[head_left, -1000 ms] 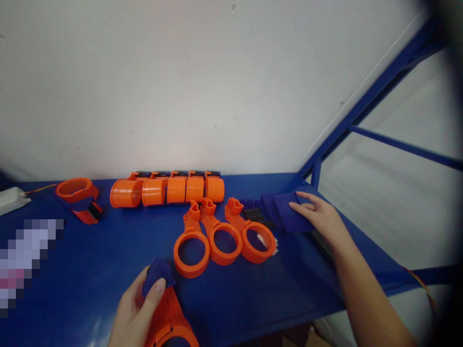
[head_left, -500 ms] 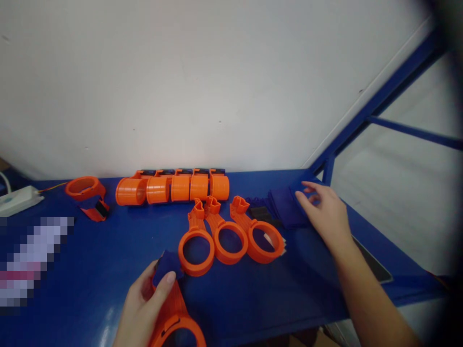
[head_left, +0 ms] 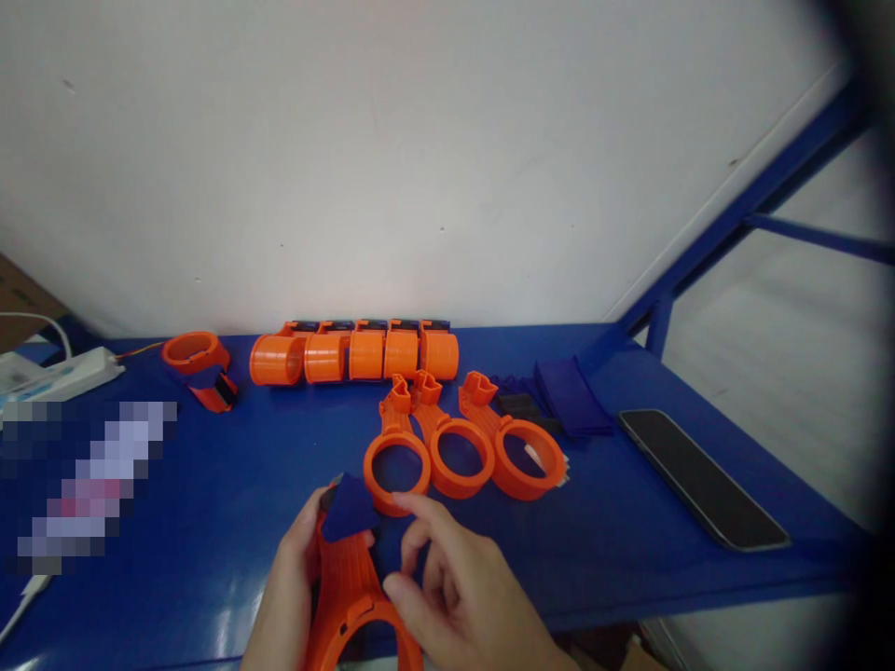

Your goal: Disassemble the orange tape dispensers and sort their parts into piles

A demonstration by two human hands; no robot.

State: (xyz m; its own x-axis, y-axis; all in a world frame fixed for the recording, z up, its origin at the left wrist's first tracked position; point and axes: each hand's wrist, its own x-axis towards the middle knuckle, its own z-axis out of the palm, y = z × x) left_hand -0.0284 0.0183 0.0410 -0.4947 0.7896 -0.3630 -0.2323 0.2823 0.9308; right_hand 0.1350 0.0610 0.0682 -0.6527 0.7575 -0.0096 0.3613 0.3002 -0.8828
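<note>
My left hand (head_left: pixel 288 587) is shut on an orange ring-ended plastic part (head_left: pixel 351 578) at the front of the table. A dark blue fabric pad (head_left: pixel 348 508) lies against the part's upper end, pinched under my left thumb. My right hand (head_left: pixel 454 592) is beside them, fingers apart and holding nothing. Its fingertips are close to the orange part and to the nearest of three similar ring-ended parts (head_left: pixel 396 475). The ring at the held part's lower end is partly cut off by the frame.
The blue metal table (head_left: pixel 594 578) holds a row of orange cylindrical parts (head_left: pixel 368 355), an orange cuff with a dark strap (head_left: pixel 199 368), a stack of blue pads (head_left: pixel 570 399), black strips (head_left: pixel 521 405), a black phone (head_left: pixel 699 480), and a white power strip (head_left: pixel 62 376).
My right hand has left the blue pad stack and moved to the front, next to my left hand. The pad in my left hand sits higher on the orange part. The view has shifted.
</note>
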